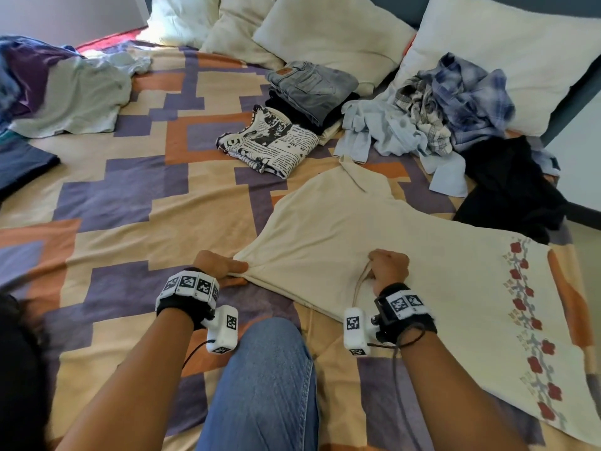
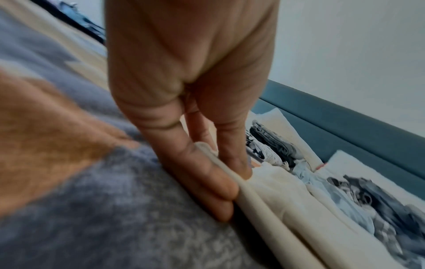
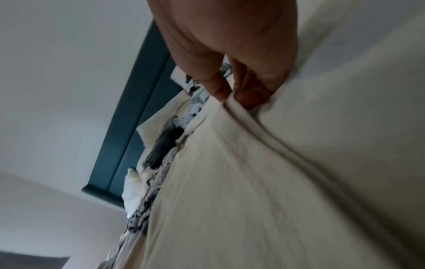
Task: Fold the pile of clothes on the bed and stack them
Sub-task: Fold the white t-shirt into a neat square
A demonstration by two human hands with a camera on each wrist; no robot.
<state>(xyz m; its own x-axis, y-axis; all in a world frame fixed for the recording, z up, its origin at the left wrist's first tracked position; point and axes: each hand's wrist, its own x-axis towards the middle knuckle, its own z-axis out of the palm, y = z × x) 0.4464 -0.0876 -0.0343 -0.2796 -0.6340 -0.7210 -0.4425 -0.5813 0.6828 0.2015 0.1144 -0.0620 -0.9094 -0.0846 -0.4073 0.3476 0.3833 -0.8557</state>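
On bed: left hand [image 1: 218, 265] pinches cream dress [image 1: 341, 229] corner; right hand [image 1: 388, 265] grips edge.

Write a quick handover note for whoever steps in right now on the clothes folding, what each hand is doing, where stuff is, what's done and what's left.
Left hand pinches the near corner of the cream dress, spread flat on the bed. Right hand grips a bunch of the same dress further along its near edge.
Done: folded newspaper-print top and folded jeans sit near the pillows.
Left: fold and stack the dress, then the crumpled blue shirts pile, the black garment, and the loose clothes at far left.
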